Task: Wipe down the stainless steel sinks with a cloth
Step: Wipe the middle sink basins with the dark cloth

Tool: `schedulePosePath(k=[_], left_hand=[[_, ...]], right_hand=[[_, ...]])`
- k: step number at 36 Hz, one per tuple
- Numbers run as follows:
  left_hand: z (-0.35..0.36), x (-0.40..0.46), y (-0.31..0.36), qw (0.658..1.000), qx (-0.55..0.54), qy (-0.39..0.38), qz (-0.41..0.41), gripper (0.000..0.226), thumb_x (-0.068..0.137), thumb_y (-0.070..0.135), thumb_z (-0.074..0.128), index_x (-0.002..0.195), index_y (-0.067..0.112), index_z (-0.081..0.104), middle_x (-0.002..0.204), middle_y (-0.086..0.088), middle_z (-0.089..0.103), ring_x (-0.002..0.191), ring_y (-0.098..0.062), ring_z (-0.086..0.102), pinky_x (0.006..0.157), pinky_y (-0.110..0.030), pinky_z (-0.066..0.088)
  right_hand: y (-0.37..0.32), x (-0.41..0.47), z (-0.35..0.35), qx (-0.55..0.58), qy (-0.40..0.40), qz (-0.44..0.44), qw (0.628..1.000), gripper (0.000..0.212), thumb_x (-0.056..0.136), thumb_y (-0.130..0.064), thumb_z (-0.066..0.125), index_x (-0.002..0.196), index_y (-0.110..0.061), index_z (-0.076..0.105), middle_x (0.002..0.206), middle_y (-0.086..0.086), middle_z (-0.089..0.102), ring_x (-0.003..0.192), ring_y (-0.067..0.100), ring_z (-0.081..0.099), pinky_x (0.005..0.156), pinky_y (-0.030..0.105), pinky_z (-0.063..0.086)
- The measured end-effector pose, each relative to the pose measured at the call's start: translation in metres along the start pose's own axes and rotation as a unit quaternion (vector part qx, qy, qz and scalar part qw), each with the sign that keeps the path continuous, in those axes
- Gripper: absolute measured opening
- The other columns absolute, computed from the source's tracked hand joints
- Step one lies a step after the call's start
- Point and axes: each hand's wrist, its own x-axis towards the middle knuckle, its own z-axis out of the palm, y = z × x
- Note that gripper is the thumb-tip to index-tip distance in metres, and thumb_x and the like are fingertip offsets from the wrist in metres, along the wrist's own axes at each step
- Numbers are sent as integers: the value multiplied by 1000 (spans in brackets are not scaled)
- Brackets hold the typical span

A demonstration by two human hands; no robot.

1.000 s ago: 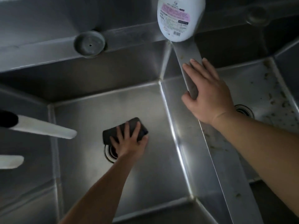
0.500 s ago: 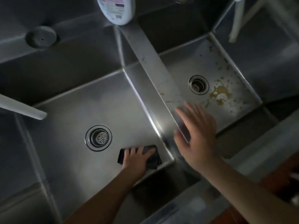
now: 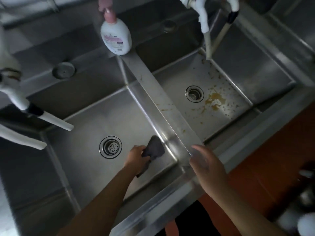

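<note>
Steel basins sit side by side below us: the left sink (image 3: pixel 81 150) and the right sink (image 3: pixel 238 77), parted by a flat divider (image 3: pixel 153 86). Our left hand (image 3: pixel 136 156) is down in the left sink, near its right front corner, fingers curled round a dark cloth (image 3: pixel 154 148) that lies against the floor of the basin close to the divider wall. A round drain (image 3: pixel 110 147) lies just left of that hand, apart from the cloth. Our right hand (image 3: pixel 207 165) is at the near end of the divider where it meets the front rim, fingers loose and spread, holding nothing; the blur keeps us from telling whether it touches the steel. On the right sink's floor we see brown stains (image 3: pixel 214 99) beside its drain (image 3: pixel 194 93). A white bottle (image 3: pixel 116 37) with a pink pump stands at the far end of the divider. White taps (image 3: pixel 204 21) hang over the right sink, and white spouts (image 3: pixel 56 122) reach over the left one.
</note>
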Motion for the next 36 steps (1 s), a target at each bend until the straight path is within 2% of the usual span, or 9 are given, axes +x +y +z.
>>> schedulePosePath(k=[5,8,13,16,19,24,27,31,36], left_hand=[[-39,-64,47,983,-123,134,15,30,81,15,70,103,36,69,71,26,66,67,8,61,55,-11,42],[-54,-102,88,969,-141,193,69,39,80,13,70,110,39,69,83,20,67,75,-2,65,65,-25,52],[-60,-135,151,958,-76,218,167,47,90,17,65,127,44,61,119,22,65,101,-4,64,82,-28,54],[-61,-135,169,957,-142,185,170,38,94,12,64,125,33,68,115,15,70,96,-11,67,83,-32,55],[-61,-130,168,937,-243,234,93,34,95,16,64,125,33,66,111,15,69,101,-1,64,89,-22,52],[-38,-112,123,930,-239,253,-122,39,97,37,60,136,38,56,132,9,63,119,-9,59,99,-26,43],[-10,-110,90,947,-110,181,-240,52,100,54,45,149,37,40,153,4,45,141,-20,41,115,-39,33],[35,-123,53,956,53,20,-286,51,101,58,32,151,52,22,166,15,7,154,-23,5,124,-49,11],[65,-137,44,941,78,62,-322,66,87,73,19,148,50,27,156,21,29,150,-13,16,121,-40,11]], right_hand=[[-47,1,-3,176,-132,114,969,26,89,-32,70,113,-42,64,121,-14,68,105,-6,64,91,20,51],[-69,8,-3,292,-202,169,920,54,72,-55,70,123,-47,54,120,-22,64,112,2,63,89,32,52],[-94,49,-4,406,-268,221,845,50,79,-48,74,125,-31,65,116,-7,74,99,13,73,79,40,55],[-98,79,-8,388,-264,272,840,42,92,-36,64,127,-14,63,100,6,77,84,21,75,68,37,57],[-98,114,-13,371,-266,268,848,37,96,-29,62,130,-17,60,116,11,72,102,30,71,88,46,57],[-133,185,-20,287,-161,76,941,11,92,-13,65,93,-24,65,106,7,72,97,20,67,85,33,53],[-155,231,-7,152,-99,-116,977,21,95,-15,62,115,-19,66,112,6,71,102,20,64,84,30,50],[-164,284,39,-122,-101,-382,910,51,95,-15,54,146,-17,49,146,8,54,135,27,48,111,46,38],[-134,303,98,-393,-224,-393,800,64,103,-32,40,159,-33,11,169,-3,-1,153,32,-11,120,59,15]])
